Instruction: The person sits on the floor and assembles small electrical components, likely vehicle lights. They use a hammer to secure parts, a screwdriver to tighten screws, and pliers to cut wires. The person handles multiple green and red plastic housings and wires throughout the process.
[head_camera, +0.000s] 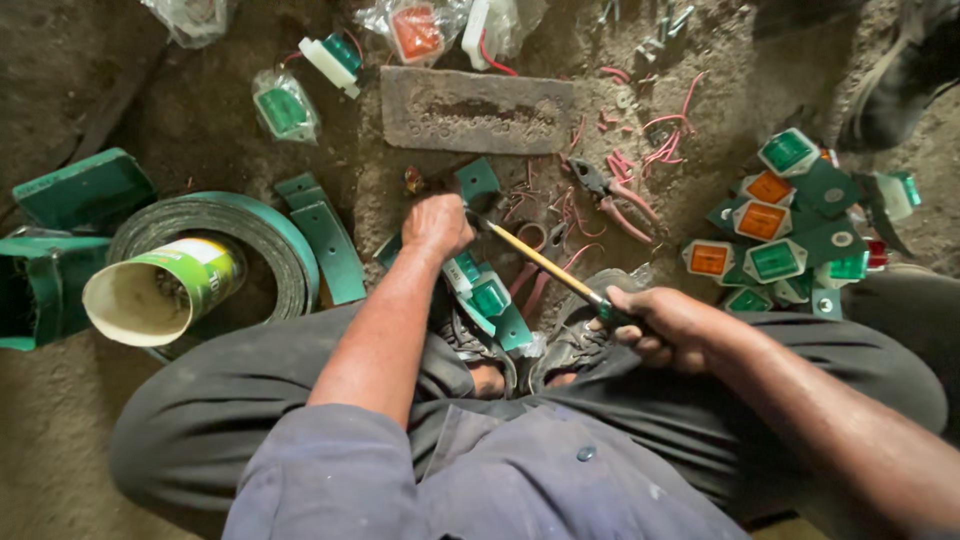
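Both hands are closed in a grip: my right hand (668, 325) is wrapped around the dark handle end of a long tool with a pale yellow wooden shaft (545, 265), most likely a screwdriver, and my left hand (436, 224) is curled down over the top of a small green plastic lamp unit with a white housing (487, 295), pinning it to the dirt floor (60, 60) between my knees. The shaft runs slantwise from my right hand up to a point just beside my left knuckles, where the tip disappears; I cannot tell exactly what it bears on.

By my judgement I am mid-way through working the tool tip into the unit or its green metal bracket (476, 181), so this is the fastening or prising step. Next it calls for steady pressure along the shaft while the left hand keeps the piece from skating, with fingers clear of the tip.

Red-handled pliers (612, 195) lie near on the right, among scraps of red wire (664, 138). Farther right sits a heap of orange and green square lamps (775, 235). On my left lie a coil of green strapping (262, 232) and a tipped green-labelled can (160, 290).
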